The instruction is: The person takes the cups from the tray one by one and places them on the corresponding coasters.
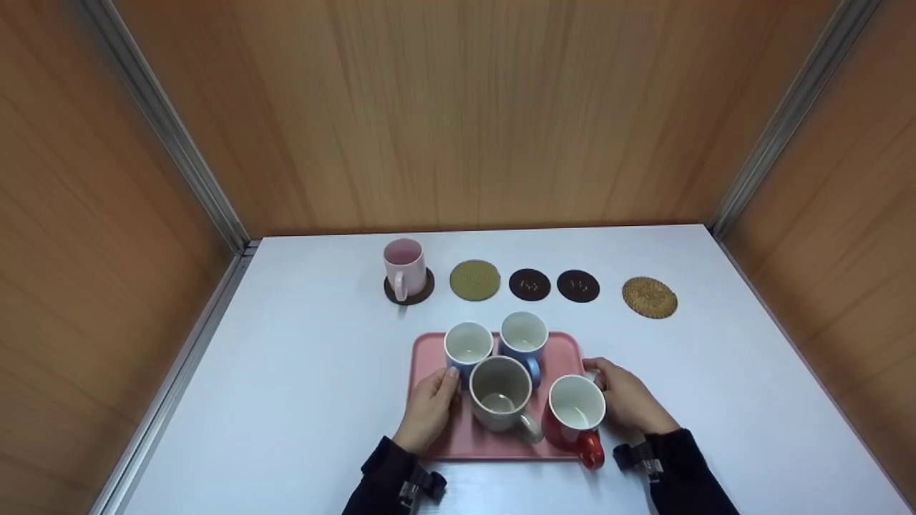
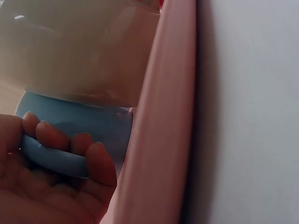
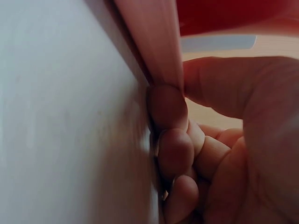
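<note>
Glossy blue mug (image 2: pixel 70 135) handle in left hand (image 1: pixel 429 408) fingers (image 2: pixel 51 137).

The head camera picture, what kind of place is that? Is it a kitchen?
Probably not a kitchen. It looks like a test booth: plain wooden walls close in a bare white table. Coasters lie in a neat row, and mugs stand on a pink tray held by both hands.

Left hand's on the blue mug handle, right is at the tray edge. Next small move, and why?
Probably lift the blue mug straight up off the pink tray: the left hand has its fingers curled round the handle, the grey mug stands close beside it, and the right hand grips the tray's edge, steadying it.
</note>
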The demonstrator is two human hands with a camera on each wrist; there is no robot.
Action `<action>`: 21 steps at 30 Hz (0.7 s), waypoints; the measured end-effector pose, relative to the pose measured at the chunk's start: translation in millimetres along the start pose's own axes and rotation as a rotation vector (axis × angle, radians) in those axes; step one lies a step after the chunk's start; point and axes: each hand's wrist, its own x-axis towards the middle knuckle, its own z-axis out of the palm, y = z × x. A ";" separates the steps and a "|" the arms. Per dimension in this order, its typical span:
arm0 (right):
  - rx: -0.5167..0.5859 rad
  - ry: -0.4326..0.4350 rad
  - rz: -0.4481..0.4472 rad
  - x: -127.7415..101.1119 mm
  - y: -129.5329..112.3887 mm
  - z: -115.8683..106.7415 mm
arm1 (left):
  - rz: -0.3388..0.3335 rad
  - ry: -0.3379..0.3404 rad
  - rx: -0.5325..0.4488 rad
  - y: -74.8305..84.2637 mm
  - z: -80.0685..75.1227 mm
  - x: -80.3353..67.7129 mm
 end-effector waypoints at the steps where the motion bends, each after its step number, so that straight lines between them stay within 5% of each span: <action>1: 0.001 -0.001 0.001 0.0 -0.1 0.1 | -0.002 -0.003 -0.012 0.0 0.0 0.0; 10: 0.010 0.007 -0.011 -1.2 0.9 2.0 | -0.039 -0.048 -0.138 -1.7 -2.8 0.8; 21: -0.011 0.022 -0.015 -1.1 -2.4 1.1 | -0.022 -0.001 -0.060 2.0 -5.1 1.8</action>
